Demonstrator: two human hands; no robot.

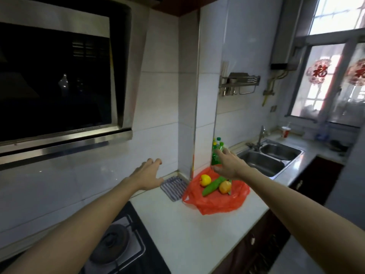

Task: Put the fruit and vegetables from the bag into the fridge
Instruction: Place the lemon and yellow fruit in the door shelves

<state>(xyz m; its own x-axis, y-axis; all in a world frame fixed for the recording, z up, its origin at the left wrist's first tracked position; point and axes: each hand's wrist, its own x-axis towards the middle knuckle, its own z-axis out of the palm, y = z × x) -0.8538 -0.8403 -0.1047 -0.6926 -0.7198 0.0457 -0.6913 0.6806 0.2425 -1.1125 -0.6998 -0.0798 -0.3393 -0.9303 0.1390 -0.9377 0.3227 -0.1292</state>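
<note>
A red plastic bag (217, 202) lies spread open on the white counter by the wall corner. On it rest a yellow apple-like fruit (205, 179), a green cucumber (212, 186) and an orange-yellow fruit (225, 187). My right hand (227, 165) hovers just above the bag's far side with fingers spread and holds nothing. My left hand (149, 174) is stretched out to the left of the bag, over a striped cloth, fingers loosely bent and empty. No fridge is in view.
A striped cloth (174, 187) lies left of the bag. Green bottles (216, 153) stand behind it in the corner. A double steel sink (270, 159) is to the right, a gas hob (118, 240) at bottom left, a range hood (59, 80) overhead.
</note>
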